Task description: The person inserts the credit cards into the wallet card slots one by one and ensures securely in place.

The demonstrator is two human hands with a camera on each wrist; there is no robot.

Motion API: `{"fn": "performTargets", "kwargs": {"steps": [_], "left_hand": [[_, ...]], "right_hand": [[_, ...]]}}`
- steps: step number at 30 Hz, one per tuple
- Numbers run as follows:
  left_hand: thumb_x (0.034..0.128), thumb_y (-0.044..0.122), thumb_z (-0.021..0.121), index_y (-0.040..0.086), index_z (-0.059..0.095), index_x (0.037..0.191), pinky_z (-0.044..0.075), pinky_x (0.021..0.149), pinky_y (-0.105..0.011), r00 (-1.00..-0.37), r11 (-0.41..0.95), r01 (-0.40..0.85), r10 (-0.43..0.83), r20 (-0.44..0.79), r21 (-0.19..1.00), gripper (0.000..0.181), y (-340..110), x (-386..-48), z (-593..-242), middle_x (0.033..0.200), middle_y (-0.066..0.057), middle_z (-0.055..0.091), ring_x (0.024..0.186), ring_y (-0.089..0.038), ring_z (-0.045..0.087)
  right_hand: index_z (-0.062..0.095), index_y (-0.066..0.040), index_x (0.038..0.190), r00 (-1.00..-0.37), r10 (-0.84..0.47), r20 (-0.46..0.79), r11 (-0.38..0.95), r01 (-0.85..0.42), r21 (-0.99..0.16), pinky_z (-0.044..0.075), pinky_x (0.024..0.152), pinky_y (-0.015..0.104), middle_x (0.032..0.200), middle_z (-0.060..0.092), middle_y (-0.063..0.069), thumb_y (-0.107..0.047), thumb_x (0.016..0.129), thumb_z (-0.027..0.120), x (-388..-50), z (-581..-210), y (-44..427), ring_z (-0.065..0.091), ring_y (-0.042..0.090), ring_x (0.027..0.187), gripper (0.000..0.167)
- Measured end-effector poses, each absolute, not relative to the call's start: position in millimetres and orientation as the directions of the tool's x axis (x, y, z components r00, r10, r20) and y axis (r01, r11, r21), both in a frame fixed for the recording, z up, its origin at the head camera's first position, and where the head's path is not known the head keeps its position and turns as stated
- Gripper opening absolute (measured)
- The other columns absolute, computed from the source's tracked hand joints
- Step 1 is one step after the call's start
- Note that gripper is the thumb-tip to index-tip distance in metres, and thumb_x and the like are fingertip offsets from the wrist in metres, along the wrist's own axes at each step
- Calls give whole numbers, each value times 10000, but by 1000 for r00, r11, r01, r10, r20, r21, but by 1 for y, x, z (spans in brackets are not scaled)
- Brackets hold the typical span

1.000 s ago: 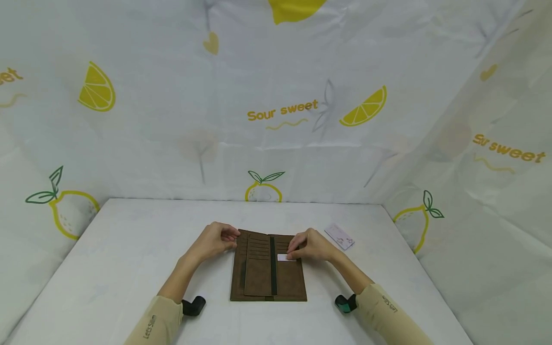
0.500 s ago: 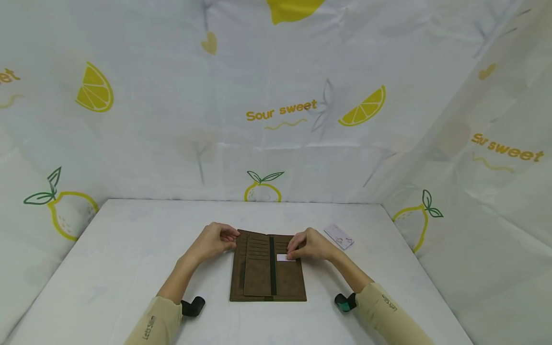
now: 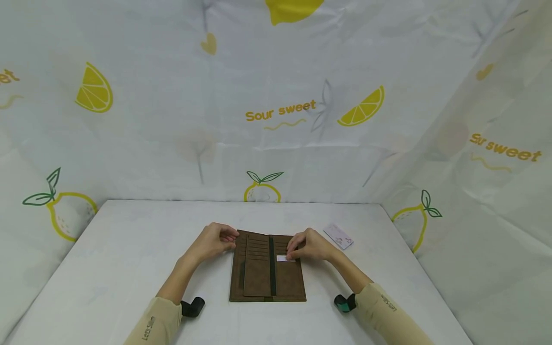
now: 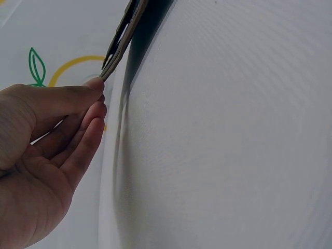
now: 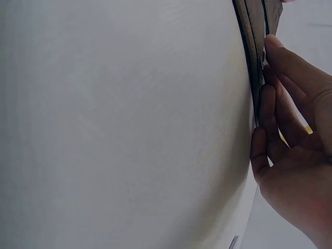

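A brown bifold wallet [image 3: 258,280] lies spread open on the table in the head view, with rows of card slots on both sides and a dark strip along its middle. My left hand [image 3: 215,241] pinches its upper left edge between thumb and fingers; the left wrist view shows that wallet edge [image 4: 123,44] at the fingertips. Over the right half, my right hand [image 3: 312,244] pinches a white card [image 3: 281,258] that sticks partly out of a slot. The right wrist view shows thumb and fingers at the wallet's side [image 5: 251,31]; the card is hardly visible there.
A pale patterned card-like piece [image 3: 339,236] lies on the white table [image 3: 129,268] beyond the right forearm. White curtains [image 3: 172,120] with lemon prints enclose the back and sides. Dark wrist-worn devices sit below both wrists.
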State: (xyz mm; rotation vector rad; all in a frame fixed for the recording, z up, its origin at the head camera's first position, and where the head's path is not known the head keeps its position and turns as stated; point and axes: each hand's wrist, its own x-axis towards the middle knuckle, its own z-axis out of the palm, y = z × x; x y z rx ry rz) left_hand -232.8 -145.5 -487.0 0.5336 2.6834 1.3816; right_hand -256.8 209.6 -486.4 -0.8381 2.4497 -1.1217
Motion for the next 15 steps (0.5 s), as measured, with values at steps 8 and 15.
{"fn": "performTargets", "kwargs": {"steps": [8,15], "left_hand": [[887,-41,838,-28,792,1103,595,775,-224,-939,539,265,333,87,800,222,-145,-232,-487,988,-103,813,890,-141,745],[885,-44,839,-31,791,1106,604,785,-239,-939,538,266,332,89,799,227,-145,-233,-487,997,-109,813,897,-149,748]], "right_hand": [[865,-88,964,-802,-596,-36,530,-359,-768,570,929,244,1030,843,85,-146,899,893,-256,-488,211,742,96,955,92],[851,-38,1036,-835,-551,0,522,-344,-780,572,822,198,1089,840,154,-135,911,881,-259,-483,226,737,136,959,162]]}}
